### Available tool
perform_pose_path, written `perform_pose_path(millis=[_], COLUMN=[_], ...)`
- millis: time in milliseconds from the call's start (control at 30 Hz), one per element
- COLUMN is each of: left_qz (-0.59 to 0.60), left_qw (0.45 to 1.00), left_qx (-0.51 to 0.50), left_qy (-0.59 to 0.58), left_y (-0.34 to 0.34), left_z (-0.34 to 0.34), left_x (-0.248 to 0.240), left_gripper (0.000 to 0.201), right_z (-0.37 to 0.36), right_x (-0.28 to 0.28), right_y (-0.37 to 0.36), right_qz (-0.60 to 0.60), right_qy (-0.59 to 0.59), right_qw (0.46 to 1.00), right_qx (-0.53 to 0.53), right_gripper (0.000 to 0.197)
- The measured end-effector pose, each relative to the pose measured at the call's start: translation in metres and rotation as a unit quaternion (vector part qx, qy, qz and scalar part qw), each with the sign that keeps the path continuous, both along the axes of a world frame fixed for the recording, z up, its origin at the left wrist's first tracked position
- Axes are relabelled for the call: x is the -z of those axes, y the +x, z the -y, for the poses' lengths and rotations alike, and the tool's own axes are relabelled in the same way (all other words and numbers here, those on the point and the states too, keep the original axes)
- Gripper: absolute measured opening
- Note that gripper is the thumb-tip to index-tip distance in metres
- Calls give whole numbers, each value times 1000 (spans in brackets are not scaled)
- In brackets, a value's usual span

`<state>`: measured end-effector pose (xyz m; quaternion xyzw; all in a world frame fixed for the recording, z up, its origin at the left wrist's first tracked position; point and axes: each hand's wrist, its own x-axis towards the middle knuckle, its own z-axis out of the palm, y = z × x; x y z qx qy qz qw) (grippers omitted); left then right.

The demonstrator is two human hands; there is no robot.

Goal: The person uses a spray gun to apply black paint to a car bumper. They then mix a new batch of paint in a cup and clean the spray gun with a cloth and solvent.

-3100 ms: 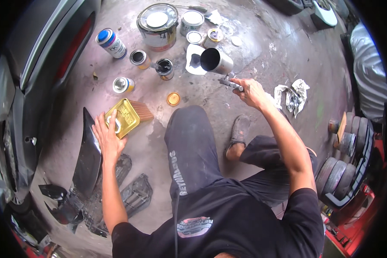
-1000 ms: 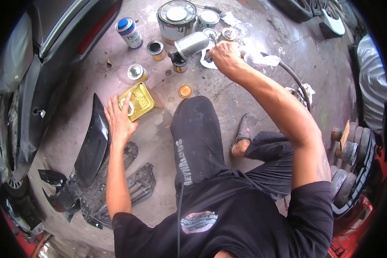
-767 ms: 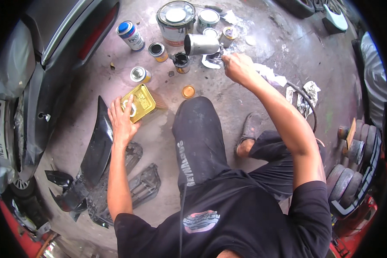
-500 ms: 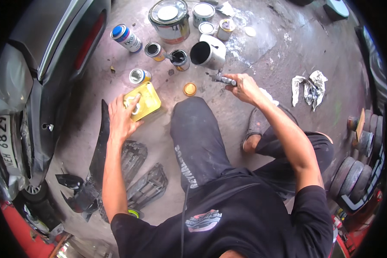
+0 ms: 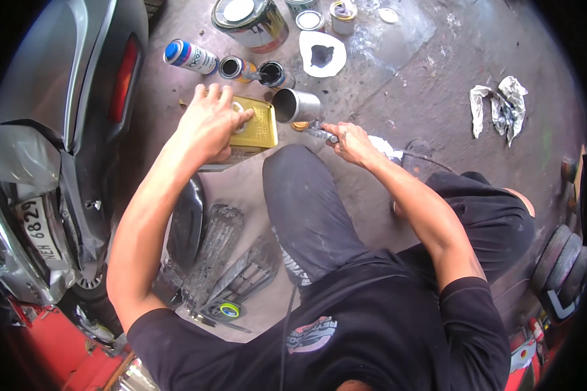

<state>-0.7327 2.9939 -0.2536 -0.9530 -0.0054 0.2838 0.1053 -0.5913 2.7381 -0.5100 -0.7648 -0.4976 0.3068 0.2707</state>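
Yellow tin: sitting left of the bent knee (image 5: 300,195), on the far side, with the metal top of the yellow tin (image 5: 261,124) facing up at the camera. It's shifted right and farther out than half a second ago, and now sits close by the two open cans.
Tin's lean: the top end looks tipped right, body running back left and near under the palm. Long axis slants that way; can't tell if the base is off the floor.
Left hand: the left hand (image 5: 205,127) is clamped over the tin's top end, one finger lying across by the white ring.
Spray gun: the spray gun (image 5: 323,135) has come left and nearer, away from the paint cans.
Cup: the gun's metal cup (image 5: 306,104) lies roughly left-right, dark mouth pointing left, just beside the tin's right edge.
Right hand: the right hand (image 5: 352,146) has its fingers wrapped round the gun's handle.
Orange lid: that orange lid (image 5: 299,126) was in plain view before, now it's partly tucked behind the cup.
White sheet: the white sheet with a dark patch (image 5: 332,62) shows whole now; the cup covered most of it before.
Open cans: left one (image 5: 231,68) and right one (image 5: 275,73), both dark inside, on the tin's far side.
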Motion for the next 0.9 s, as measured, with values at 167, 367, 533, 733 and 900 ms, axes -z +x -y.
perform_pose_path(millis=[167,367,533,733,900], left_qz=[-122,-188,-219,-225,-219], left_qw=[988,970,960,954,952], left_qx=[60,71,82,106,116], left_qy=[80,137,152,170,181], left_y=[37,61,77,77,76], left_z=[12,27,39,40,40], left_x=[22,31,34,50,56], left_gripper=[56,50,47,39,33], right_z=[0,3,2,3,6], right_x=[12,17,21,26,36], right_y=[1,3,2,-2,-6], right_qz=[10,1,-10,-13,3], right_qy=[6,-12,-40,-47,-43], right_qw=[1000,1000,999,999,999], right_qx=[-5,-19,-19,-23,-25], right_gripper=[51,53,56,57,58])
